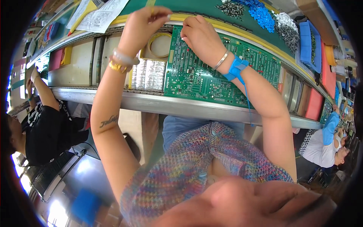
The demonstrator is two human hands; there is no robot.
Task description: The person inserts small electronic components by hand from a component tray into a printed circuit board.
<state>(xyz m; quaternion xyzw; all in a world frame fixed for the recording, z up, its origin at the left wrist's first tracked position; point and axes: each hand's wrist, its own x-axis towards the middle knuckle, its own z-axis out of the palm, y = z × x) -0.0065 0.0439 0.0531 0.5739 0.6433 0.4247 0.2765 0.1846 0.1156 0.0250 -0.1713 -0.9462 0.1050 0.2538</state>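
A large green circuit board [189,81] with many small parts lies across the metal rails of the line in front of me. My right hand [202,38] is over the board's far left part, its fingers curled in; whatever they hold is too small or hidden. Left of it, my left hand [145,26] hovers near the mat's yellow edge, with thumb and fingertips close together, and I cannot make out anything between them. A row of black strip-like components [215,22] runs along that edge beyond my hands. A blue wrist strap [237,69] with a cord circles my right wrist.
On the green mat [196,6] lie piles of blue parts [261,17], black parts [231,9] and metal-legged parts [289,34]. A blue bin [311,47] stands at the right. A tape roll [159,44] sits beside the board. Co-workers sit on both sides.
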